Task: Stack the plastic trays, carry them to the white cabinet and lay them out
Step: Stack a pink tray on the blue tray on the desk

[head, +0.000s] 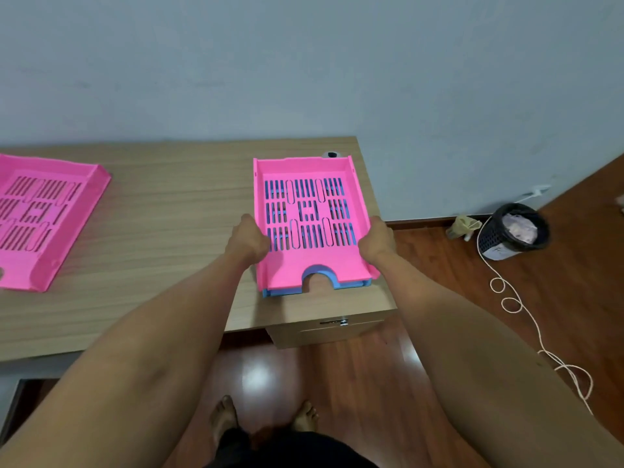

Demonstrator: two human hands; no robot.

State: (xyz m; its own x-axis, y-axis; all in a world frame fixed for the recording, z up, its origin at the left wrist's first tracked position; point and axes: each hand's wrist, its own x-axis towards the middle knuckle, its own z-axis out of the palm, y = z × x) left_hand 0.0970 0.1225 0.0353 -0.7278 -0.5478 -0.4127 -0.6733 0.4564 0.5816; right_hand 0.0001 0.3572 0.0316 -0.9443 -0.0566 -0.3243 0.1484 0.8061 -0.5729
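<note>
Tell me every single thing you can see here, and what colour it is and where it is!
Pink tray: one, pink, on the blue tray at the desk's right end, held at both sides.
Blue tray: one, blue, under that pink tray, showing at the near edge.
Second pink tray: one, pink, alone at the desk's left, partly out of view.
Desk: one, light wood, against the wall.
Drawer unit: one, light wood, under the desk's right end.
Bin: one, black, on the floor at right, against the wall.
Cord: one, white, looped on the floor.
Small dark object: one, behind the stacked trays; cannot tell what.
Left hand: on the pink tray's left side.
Right hand: on its right side.
Feet: two, bare, on the wooden floor.
</note>
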